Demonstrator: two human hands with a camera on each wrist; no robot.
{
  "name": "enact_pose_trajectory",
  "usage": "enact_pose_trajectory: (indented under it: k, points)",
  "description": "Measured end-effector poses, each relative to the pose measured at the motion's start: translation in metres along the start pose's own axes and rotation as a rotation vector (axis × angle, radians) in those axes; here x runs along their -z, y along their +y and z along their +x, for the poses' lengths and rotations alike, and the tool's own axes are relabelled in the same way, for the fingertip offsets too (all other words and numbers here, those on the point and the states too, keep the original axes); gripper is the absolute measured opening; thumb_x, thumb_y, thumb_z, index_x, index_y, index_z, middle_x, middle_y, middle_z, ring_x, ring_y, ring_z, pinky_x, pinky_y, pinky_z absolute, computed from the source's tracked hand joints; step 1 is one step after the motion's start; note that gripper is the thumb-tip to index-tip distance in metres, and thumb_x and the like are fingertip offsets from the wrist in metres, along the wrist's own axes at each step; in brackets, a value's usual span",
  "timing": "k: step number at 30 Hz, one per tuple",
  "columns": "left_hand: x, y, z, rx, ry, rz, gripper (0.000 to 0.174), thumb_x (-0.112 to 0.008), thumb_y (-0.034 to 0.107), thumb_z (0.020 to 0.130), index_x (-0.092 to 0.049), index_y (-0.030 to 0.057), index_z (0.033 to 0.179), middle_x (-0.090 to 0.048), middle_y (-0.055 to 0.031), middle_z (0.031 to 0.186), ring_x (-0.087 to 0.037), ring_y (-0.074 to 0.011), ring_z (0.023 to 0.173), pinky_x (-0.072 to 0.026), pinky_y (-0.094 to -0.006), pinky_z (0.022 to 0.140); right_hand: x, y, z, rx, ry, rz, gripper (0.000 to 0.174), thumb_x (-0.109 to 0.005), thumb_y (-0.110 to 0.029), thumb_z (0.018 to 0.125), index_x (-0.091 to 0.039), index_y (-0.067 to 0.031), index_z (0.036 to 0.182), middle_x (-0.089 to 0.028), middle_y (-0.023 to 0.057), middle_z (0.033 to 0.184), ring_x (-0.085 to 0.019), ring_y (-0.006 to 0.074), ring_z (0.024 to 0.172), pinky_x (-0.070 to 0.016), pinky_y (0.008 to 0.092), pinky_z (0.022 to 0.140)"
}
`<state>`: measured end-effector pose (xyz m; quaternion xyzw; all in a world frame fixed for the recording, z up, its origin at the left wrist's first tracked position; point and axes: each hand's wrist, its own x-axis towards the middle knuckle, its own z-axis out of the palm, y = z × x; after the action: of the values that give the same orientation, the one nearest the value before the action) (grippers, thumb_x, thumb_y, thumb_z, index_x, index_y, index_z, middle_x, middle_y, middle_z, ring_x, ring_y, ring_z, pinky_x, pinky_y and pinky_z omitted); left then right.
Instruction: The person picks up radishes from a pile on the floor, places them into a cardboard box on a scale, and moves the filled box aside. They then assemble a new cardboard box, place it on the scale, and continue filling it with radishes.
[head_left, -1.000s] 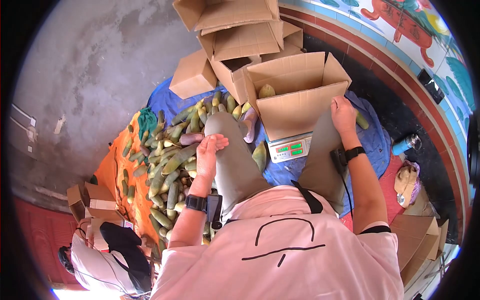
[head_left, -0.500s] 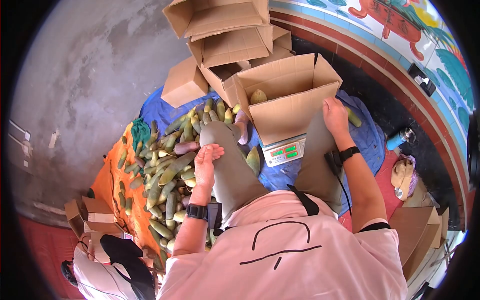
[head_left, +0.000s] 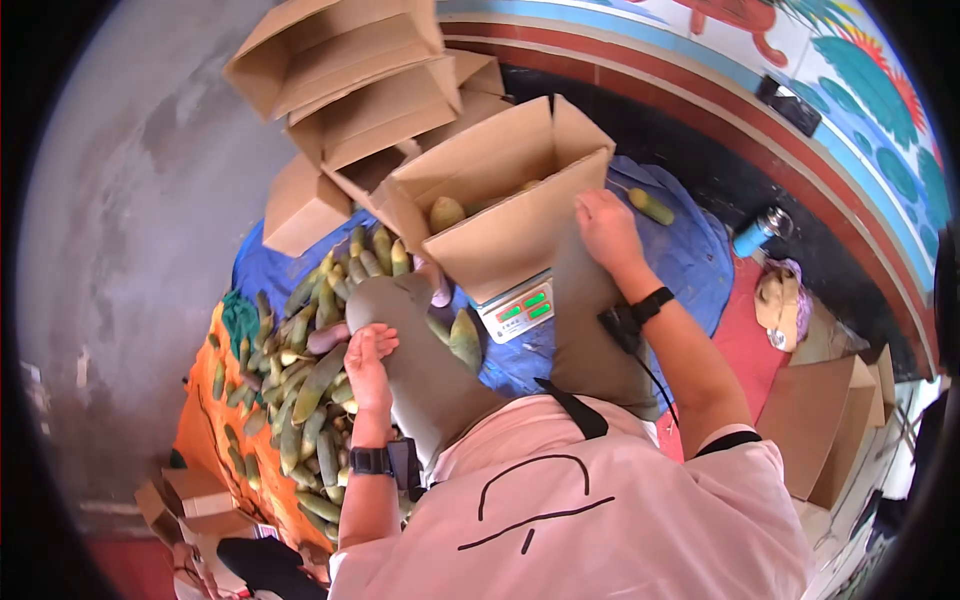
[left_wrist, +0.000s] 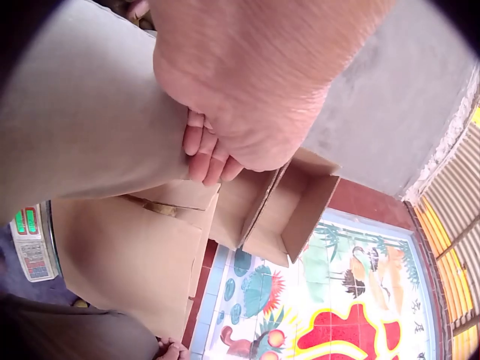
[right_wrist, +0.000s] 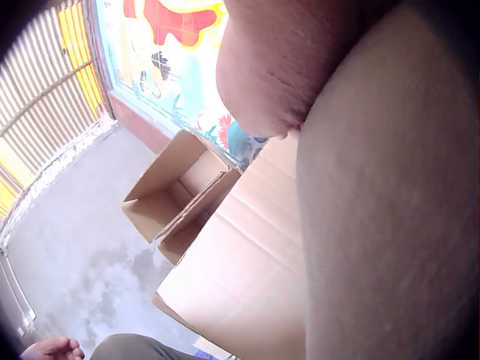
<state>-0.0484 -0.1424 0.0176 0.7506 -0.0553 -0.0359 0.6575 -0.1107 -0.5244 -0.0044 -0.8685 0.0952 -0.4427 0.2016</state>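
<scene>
My left hand (head_left: 369, 362) lies by the left knee, palm turned up and fingers loosely bent, holding nothing. In the left wrist view its fingers (left_wrist: 202, 150) hang beside the trouser leg. On the right knee rests my right hand (head_left: 608, 235), loosely curled and close to the right end of an open cardboard box (head_left: 515, 245); in the right wrist view the leg hides most of its fingers. That box sits on a white digital scale (head_left: 517, 312) with lit displays, between the knees. Inside it a yellowish-green vegetable (head_left: 446, 213) shows.
A heap of long green vegetables (head_left: 320, 380) covers the sheets at left. Empty cardboard boxes (head_left: 370, 110) are stacked ahead. One vegetable (head_left: 650, 206) lies on the blue sheet (head_left: 680, 270), near a blue bottle (head_left: 762, 232). Another person (head_left: 270, 570) is at lower left.
The head view has turned right, so the boxes, scale and heap shift left in it. Both hands stay at the knees; more of the box's inside shows.
</scene>
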Motion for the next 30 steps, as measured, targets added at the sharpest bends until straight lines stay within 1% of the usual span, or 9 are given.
enact_pose_trajectory:
  k: [1,5,13,15,16,19,22,26,30]
  points:
    - [-0.004,0.004,0.001,0.013,0.008,-0.001,0.030,-0.044,0.026,0.095,-0.060,0.0014,0.093,-0.065,-0.0073,0.083,-0.058,-0.0103,0.068,-0.0442,-0.0232,0.066,0.000,-0.002,0.001,-0.014,0.003,-0.017,0.005,-0.057,-0.008,0.076,-0.057,-0.0040,0.079,-0.059,0.0142,0.078,-0.057,0.0335,0.076,-0.0469,0.0423,0.068]
    - [-0.011,0.009,0.007,0.042,-0.011,0.018,0.030,-0.044,0.027,0.095,-0.060,0.0019,0.092,-0.065,-0.0067,0.081,-0.057,-0.0091,0.066,-0.0418,-0.0218,0.062,0.007,-0.004,0.001,-0.056,-0.005,0.007,0.005,-0.058,-0.008,0.076,-0.058,-0.0047,0.079,-0.058,0.0129,0.078,-0.057,0.0319,0.075,-0.0471,0.0408,0.067]
    - [-0.022,0.008,0.018,0.027,-0.001,0.011,0.030,-0.044,0.027,0.095,-0.060,0.0016,0.091,-0.065,-0.0058,0.079,-0.057,-0.0085,0.064,-0.0409,-0.0208,0.061,0.059,-0.005,0.000,-0.065,0.028,-0.024,0.006,-0.058,-0.006,0.076,-0.059,-0.0037,0.082,-0.058,0.0129,0.078,-0.057,0.0319,0.076,-0.0466,0.0404,0.067]
    - [-0.022,0.007,0.019,0.029,0.013,-0.001,0.030,-0.044,0.027,0.095,-0.060,0.0015,0.091,-0.065,-0.0057,0.079,-0.057,-0.0085,0.064,-0.0409,-0.0207,0.061,0.072,-0.004,-0.003,-0.051,0.104,-0.071,0.006,-0.058,-0.004,0.077,-0.059,-0.0028,0.083,-0.058,0.0134,0.078,-0.057,0.0321,0.076,-0.0464,0.0395,0.066]
    - [-0.022,0.008,0.019,0.021,-0.001,-0.008,0.031,-0.043,0.027,0.095,-0.060,0.0015,0.091,-0.065,-0.0056,0.079,-0.057,-0.0084,0.064,-0.0410,-0.0209,0.061,0.079,-0.005,-0.004,-0.043,0.097,-0.072,0.006,-0.058,-0.004,0.077,-0.059,-0.0028,0.083,-0.058,0.0134,0.078,-0.057,0.0321,0.076,-0.0464,0.0395,0.066]
    - [-0.021,0.010,0.019,0.014,-0.025,-0.034,0.031,-0.042,0.027,0.096,-0.060,0.0017,0.091,-0.065,-0.0056,0.079,-0.057,-0.0085,0.064,-0.0413,-0.0213,0.062,0.101,-0.012,-0.004,-0.073,0.145,-0.082,0.003,-0.058,-0.002,0.079,-0.059,-0.0012,0.082,-0.058,0.0135,0.076,-0.057,0.0323,0.073,-0.0457,0.0377,0.064]
    - [-0.020,0.009,0.020,0.010,-0.043,-0.066,0.031,-0.041,0.027,0.096,-0.060,0.0020,0.091,-0.065,-0.0058,0.079,-0.058,-0.0088,0.065,-0.0417,-0.0216,0.062,0.114,-0.024,-0.007,-0.122,0.109,-0.094,0.002,-0.058,-0.002,0.079,-0.059,-0.0013,0.081,-0.058,0.0132,0.075,-0.056,0.0320,0.072,-0.0451,0.0379,0.063]
    - [-0.018,0.007,0.019,-0.002,-0.071,-0.115,0.032,-0.041,0.027,0.096,-0.060,0.0021,0.092,-0.065,-0.0061,0.080,-0.059,-0.0097,0.066,-0.0424,-0.0220,0.063,0.114,-0.036,-0.008,-0.011,0.053,-0.171,0.002,-0.058,-0.003,0.079,-0.059,-0.0012,0.080,-0.057,0.0129,0.075,-0.056,0.0315,0.072,-0.0447,0.0380,0.064]
    - [-0.017,0.004,0.015,-0.018,-0.077,-0.190,0.032,-0.041,0.028,0.097,-0.060,0.0024,0.093,-0.066,-0.0066,0.083,-0.059,-0.0105,0.068,-0.0435,-0.0230,0.065,0.111,-0.035,-0.012,0.000,0.045,-0.169,0.003,-0.058,-0.004,0.080,-0.059,-0.0016,0.080,-0.059,0.0125,0.078,-0.057,0.0306,0.075,-0.0452,0.0368,0.066]
